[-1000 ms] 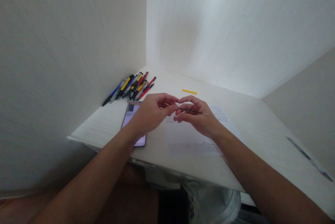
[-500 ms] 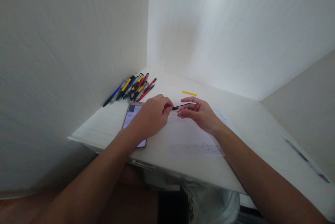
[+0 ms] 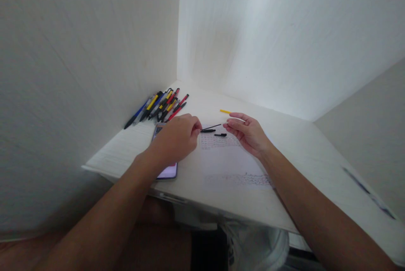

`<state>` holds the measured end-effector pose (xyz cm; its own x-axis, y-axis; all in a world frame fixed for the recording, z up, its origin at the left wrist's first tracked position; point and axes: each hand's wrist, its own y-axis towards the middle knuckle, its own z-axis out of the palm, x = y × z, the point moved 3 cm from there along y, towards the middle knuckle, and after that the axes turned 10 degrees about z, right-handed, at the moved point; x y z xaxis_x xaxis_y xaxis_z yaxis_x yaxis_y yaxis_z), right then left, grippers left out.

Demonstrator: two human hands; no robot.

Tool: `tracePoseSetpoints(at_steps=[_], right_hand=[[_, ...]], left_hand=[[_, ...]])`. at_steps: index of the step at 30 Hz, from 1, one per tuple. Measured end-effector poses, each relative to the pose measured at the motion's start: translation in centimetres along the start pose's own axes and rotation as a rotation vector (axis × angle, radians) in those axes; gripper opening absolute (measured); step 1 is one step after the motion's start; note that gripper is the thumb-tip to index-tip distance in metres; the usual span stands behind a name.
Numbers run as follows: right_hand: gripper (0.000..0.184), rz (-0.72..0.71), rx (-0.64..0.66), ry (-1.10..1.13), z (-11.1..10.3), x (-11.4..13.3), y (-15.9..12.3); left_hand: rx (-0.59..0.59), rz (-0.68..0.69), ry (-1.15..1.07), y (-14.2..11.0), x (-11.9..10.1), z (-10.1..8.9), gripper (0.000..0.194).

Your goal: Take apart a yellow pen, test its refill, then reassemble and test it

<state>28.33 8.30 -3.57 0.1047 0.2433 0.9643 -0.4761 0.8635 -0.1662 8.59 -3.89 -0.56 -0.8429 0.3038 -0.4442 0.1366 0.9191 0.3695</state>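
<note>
A pale bench (image 3: 303, 153) carries a written sheet (image 3: 228, 161), with a phone (image 3: 166, 169) at its 9 o'clock and a pen pile (image 3: 158, 105) at 11. The left hand (image 3: 177, 140), fingers curled, pinches the end of a thin black refill (image 3: 211, 128). The right hand (image 3: 249, 134) hovers half open and empty at the refill's 3 o'clock, two small black pen parts (image 3: 215, 132) lying between the hands.

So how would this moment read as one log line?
left hand: beside thin black refill | right hand: open, empty | small black pen parts: on white paper sheet

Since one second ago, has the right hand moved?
Yes. The right hand moved away from the person, toward the yellow tube, and now reaches it.
</note>
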Motion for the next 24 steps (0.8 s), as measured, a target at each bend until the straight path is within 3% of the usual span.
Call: tracePoseSetpoints(at_steps=[24], right_hand=[[0.027,-0.009,0.012,-0.098,0.76,0.07,-0.49]], left_hand=[[0.012,0.006,-0.016,0.05,0.32,-0.15,0.021]])
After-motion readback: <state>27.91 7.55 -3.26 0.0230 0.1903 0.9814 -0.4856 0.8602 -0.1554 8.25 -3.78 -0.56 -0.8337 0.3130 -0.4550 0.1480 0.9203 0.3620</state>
